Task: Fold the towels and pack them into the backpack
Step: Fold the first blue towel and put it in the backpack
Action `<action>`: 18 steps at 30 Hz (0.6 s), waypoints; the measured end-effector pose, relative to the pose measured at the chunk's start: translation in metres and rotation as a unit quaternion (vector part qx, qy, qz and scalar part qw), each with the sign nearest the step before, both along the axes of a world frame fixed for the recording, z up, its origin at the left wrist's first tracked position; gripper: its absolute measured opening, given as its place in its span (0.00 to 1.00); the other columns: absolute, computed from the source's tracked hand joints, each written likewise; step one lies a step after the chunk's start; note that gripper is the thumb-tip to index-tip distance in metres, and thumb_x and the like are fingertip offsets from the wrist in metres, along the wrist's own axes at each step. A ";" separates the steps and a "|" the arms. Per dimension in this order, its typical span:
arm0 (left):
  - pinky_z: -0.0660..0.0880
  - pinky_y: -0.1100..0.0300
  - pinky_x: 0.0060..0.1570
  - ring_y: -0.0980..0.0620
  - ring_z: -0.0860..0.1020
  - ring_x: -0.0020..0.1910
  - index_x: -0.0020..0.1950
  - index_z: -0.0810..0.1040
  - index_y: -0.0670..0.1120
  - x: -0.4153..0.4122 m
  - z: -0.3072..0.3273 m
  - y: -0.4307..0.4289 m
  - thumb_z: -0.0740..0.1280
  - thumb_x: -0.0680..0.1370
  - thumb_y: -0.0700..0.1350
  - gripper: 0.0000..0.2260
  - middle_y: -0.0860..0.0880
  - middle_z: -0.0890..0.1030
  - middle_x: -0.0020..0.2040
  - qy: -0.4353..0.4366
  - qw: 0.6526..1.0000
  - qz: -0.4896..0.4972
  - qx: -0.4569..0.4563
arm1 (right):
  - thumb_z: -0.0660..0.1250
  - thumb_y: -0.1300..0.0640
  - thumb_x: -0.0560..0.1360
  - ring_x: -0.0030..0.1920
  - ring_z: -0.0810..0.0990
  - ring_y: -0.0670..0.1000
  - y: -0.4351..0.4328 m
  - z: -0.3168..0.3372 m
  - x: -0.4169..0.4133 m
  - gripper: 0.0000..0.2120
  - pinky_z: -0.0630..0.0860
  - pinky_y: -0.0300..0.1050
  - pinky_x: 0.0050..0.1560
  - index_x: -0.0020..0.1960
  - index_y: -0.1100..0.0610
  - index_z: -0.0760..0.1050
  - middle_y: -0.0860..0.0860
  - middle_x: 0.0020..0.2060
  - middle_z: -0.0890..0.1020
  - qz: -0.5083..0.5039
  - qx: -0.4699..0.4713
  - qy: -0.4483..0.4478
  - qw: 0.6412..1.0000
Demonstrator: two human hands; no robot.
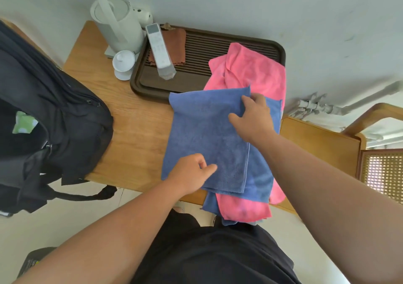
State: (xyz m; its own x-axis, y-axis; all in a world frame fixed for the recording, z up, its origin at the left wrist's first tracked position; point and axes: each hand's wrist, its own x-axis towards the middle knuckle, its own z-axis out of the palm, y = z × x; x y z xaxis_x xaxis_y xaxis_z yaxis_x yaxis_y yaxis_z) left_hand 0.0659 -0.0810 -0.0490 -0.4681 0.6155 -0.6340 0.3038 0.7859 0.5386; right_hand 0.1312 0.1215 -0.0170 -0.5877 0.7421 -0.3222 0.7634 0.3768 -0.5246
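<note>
1. While the left hand (192,172) rests on the near left part of the blue microfibre towel (207,140), its fingers loosely curled and one finger stretched flat across the cloth, it presses rather than grips; it has hold of nothing that I can make out.
2. The right hand (253,116) lies further off at the towel's far right corner, thumb and fingers spread part-way and closing on the upper layer near its edge, as if pinching or smoothing that fold.
3. That towel lies doubled over on the light wooden surface (135,131), its top layer neatly squared, with more blue cloth showing beneath along the right side and hanging off the near edge. By my judgement this is a fold in hand, not a finished one.
4. Under and beyond it lies a pink microfibre towel (257,72), crumpled, spilling from the dark slatted tray (218,44) at the back down over the near edge of the surface. It looks wholly unfolded.
5. Well to the left, apart from the towels, the black fabric backpack (54,120) sits open at the end of the surface. Something green and white (24,123) shows in its mouth; whether it is a packed towel I cannot tell.
6. So the task seems early to middling: one blue towel part-folded, the pink one untouched, and both are yet to go into the backpack.
</note>
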 end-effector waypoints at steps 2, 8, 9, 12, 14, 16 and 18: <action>0.76 0.52 0.42 0.51 0.78 0.40 0.46 0.74 0.48 -0.017 -0.007 -0.014 0.66 0.77 0.58 0.13 0.51 0.79 0.41 0.079 0.996 0.044 -0.020 | 0.68 0.47 0.72 0.71 0.62 0.60 -0.009 0.004 -0.007 0.29 0.65 0.58 0.67 0.72 0.51 0.69 0.54 0.76 0.59 0.023 0.120 -0.037 0.992; 0.71 0.57 0.39 0.50 0.76 0.45 0.62 0.73 0.46 -0.064 -0.034 -0.053 0.69 0.77 0.58 0.20 0.49 0.78 0.53 0.124 0.976 0.149 -0.099 | 0.66 0.51 0.73 0.70 0.64 0.59 -0.046 0.001 -0.067 0.20 0.63 0.54 0.62 0.65 0.50 0.76 0.51 0.75 0.64 0.265 0.247 -0.052 0.931; 0.71 0.57 0.38 0.51 0.76 0.43 0.57 0.74 0.45 -0.066 -0.037 -0.055 0.69 0.76 0.58 0.19 0.49 0.79 0.51 0.119 0.977 0.139 -0.112 | 0.64 0.52 0.74 0.69 0.64 0.59 -0.051 -0.002 -0.079 0.19 0.63 0.54 0.62 0.65 0.49 0.76 0.50 0.74 0.65 0.300 0.260 -0.063 0.916; 0.67 0.57 0.30 0.53 0.75 0.36 0.45 0.74 0.46 -0.066 -0.041 -0.059 0.70 0.75 0.57 0.15 0.50 0.78 0.41 0.121 0.980 0.094 -0.126 | 0.64 0.53 0.75 0.75 0.58 0.60 -0.060 -0.010 -0.117 0.20 0.60 0.56 0.67 0.67 0.47 0.75 0.50 0.77 0.60 0.383 0.282 -0.115 0.872; 0.64 0.58 0.28 0.53 0.74 0.34 0.41 0.73 0.47 -0.066 -0.042 -0.059 0.70 0.75 0.56 0.14 0.51 0.77 0.38 0.122 0.982 0.071 -0.124 | 0.65 0.53 0.75 0.79 0.49 0.62 -0.061 -0.015 -0.140 0.22 0.57 0.60 0.70 0.69 0.47 0.74 0.50 0.80 0.54 0.439 0.301 -0.173 0.829; 0.63 0.60 0.28 0.54 0.72 0.33 0.37 0.72 0.48 -0.069 -0.041 -0.059 0.70 0.77 0.54 0.14 0.51 0.75 0.36 0.113 0.985 0.044 -0.121 | 0.64 0.54 0.77 0.79 0.46 0.62 -0.059 -0.020 -0.156 0.20 0.54 0.62 0.72 0.69 0.49 0.75 0.50 0.80 0.54 0.486 0.328 -0.210 0.782; 0.63 0.60 0.28 0.54 0.72 0.32 0.36 0.71 0.49 -0.073 -0.040 -0.060 0.70 0.77 0.52 0.14 0.52 0.75 0.35 0.092 0.989 0.032 -0.111 | 0.62 0.54 0.78 0.78 0.52 0.61 -0.055 -0.021 -0.165 0.17 0.55 0.60 0.72 0.67 0.50 0.77 0.50 0.76 0.62 0.511 0.353 -0.213 0.754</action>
